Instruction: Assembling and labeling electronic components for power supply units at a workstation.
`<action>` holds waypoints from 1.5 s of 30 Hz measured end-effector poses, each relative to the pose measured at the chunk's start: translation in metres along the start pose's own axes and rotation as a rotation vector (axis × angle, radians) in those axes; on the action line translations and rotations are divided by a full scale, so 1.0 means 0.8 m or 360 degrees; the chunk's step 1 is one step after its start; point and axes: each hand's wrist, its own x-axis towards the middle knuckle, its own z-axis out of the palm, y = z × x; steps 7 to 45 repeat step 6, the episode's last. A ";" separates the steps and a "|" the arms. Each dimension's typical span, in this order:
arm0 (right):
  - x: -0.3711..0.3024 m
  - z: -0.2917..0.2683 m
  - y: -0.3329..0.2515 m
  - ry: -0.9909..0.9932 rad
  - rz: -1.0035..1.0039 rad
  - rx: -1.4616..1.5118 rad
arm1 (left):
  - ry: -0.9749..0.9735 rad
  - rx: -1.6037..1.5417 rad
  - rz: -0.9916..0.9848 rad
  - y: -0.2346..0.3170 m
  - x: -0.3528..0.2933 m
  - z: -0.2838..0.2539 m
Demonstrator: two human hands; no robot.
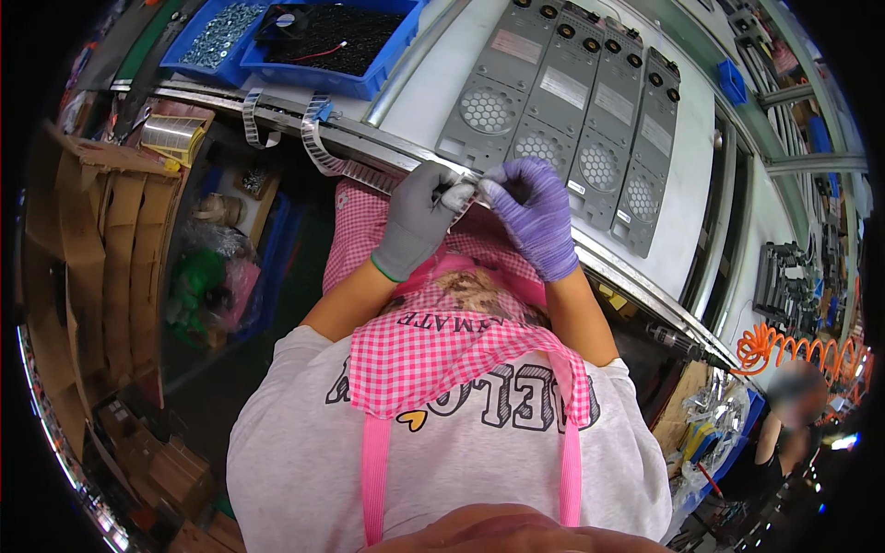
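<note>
My left hand (415,221), in a grey glove, and my right hand (536,217), in a purple glove, meet at the bench's near edge. The fingertips of both are pinched together on the end of a narrow strip of small pale labels (364,173). From there the strip runs left along the edge and curls over it. What exactly lies between the fingertips is mostly hidden by the gloves. Just beyond my right hand, several long grey metal panels (562,115) lie side by side on the white bench top (687,184), each with a honeycomb vent and black round parts at its far end.
At the far left stand a blue bin of silver screws (221,35) and a blue tray of black screws (364,41), with a black fan (284,23) on it. Cardboard boxes (111,267) are at left. An orange coiled hose (784,348) and another person (784,433) are at right.
</note>
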 end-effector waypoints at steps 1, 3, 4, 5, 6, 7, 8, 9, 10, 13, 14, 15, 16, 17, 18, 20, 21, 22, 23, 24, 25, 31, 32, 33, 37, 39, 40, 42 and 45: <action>0.006 0.004 0.007 0.0012 0.0143 0.0200 | 0.0076 0.0174 0.0122 -0.004 0.002 -0.003; 0.021 0.009 0.009 0.0066 0.0377 0.0584 | 0.0055 0.0377 0.0227 -0.014 0.007 -0.010; 0.032 0.009 0.005 0.0054 0.0375 0.0585 | 0.0018 0.0577 0.0333 -0.019 0.007 -0.014; 0.045 0.010 0.000 0.0018 0.0284 0.0119 | -0.0065 0.0627 0.0301 -0.023 0.006 -0.018; 0.058 0.007 -0.005 -0.0011 0.0191 -0.0349 | -0.0154 0.0674 0.0271 -0.024 0.006 -0.021; 0.058 0.007 -0.005 -0.0011 0.0191 -0.0349 | -0.0154 0.0674 0.0271 -0.024 0.006 -0.021; 0.058 0.007 -0.005 -0.0011 0.0191 -0.0349 | -0.0154 0.0674 0.0271 -0.024 0.006 -0.021; 0.058 0.007 -0.005 -0.0011 0.0191 -0.0349 | -0.0154 0.0674 0.0271 -0.024 0.006 -0.021; 0.058 0.007 -0.005 -0.0011 0.0191 -0.0349 | -0.0154 0.0674 0.0271 -0.024 0.006 -0.021; 0.058 0.007 -0.005 -0.0011 0.0191 -0.0349 | -0.0154 0.0674 0.0271 -0.024 0.006 -0.021; 0.058 0.007 -0.005 -0.0011 0.0191 -0.0349 | -0.0154 0.0674 0.0271 -0.024 0.006 -0.021; 0.058 0.007 -0.005 -0.0011 0.0191 -0.0349 | -0.0154 0.0674 0.0271 -0.024 0.006 -0.021; 0.058 0.007 -0.005 -0.0011 0.0191 -0.0349 | -0.0154 0.0674 0.0271 -0.024 0.006 -0.021; 0.058 0.007 -0.005 -0.0011 0.0191 -0.0349 | -0.0154 0.0674 0.0271 -0.024 0.006 -0.021; 0.058 0.007 -0.005 -0.0011 0.0191 -0.0349 | -0.0154 0.0674 0.0271 -0.024 0.006 -0.021; 0.058 0.007 -0.005 -0.0011 0.0191 -0.0349 | -0.0154 0.0674 0.0271 -0.024 0.006 -0.021; 0.058 0.007 -0.005 -0.0011 0.0191 -0.0349 | -0.0154 0.0674 0.0271 -0.024 0.006 -0.021; 0.058 0.007 -0.005 -0.0011 0.0191 -0.0349 | -0.0154 0.0674 0.0271 -0.024 0.006 -0.021; 0.058 0.007 -0.005 -0.0011 0.0191 -0.0349 | -0.0154 0.0674 0.0271 -0.024 0.006 -0.021; 0.058 0.007 -0.005 -0.0011 0.0191 -0.0349 | -0.0154 0.0674 0.0271 -0.024 0.006 -0.021; 0.058 0.007 -0.005 -0.0011 0.0191 -0.0349 | -0.0154 0.0674 0.0271 -0.024 0.006 -0.021; 0.058 0.007 -0.005 -0.0011 0.0191 -0.0349 | -0.0154 0.0674 0.0271 -0.024 0.006 -0.021; 0.058 0.007 -0.005 -0.0011 0.0191 -0.0349 | -0.0154 0.0674 0.0271 -0.024 0.006 -0.021; 0.058 0.007 -0.005 -0.0011 0.0191 -0.0349 | -0.0154 0.0674 0.0271 -0.024 0.006 -0.021; 0.058 0.007 -0.005 -0.0011 0.0191 -0.0349 | -0.0154 0.0674 0.0271 -0.024 0.006 -0.021; 0.058 0.007 -0.005 -0.0011 0.0191 -0.0349 | -0.0154 0.0674 0.0271 -0.024 0.006 -0.021; 0.058 0.007 -0.005 -0.0011 0.0191 -0.0349 | -0.0154 0.0674 0.0271 -0.024 0.006 -0.021; 0.058 0.007 -0.005 -0.0011 0.0191 -0.0349 | -0.0154 0.0674 0.0271 -0.024 0.006 -0.021; 0.058 0.007 -0.005 -0.0011 0.0191 -0.0349 | -0.0154 0.0674 0.0271 -0.024 0.006 -0.021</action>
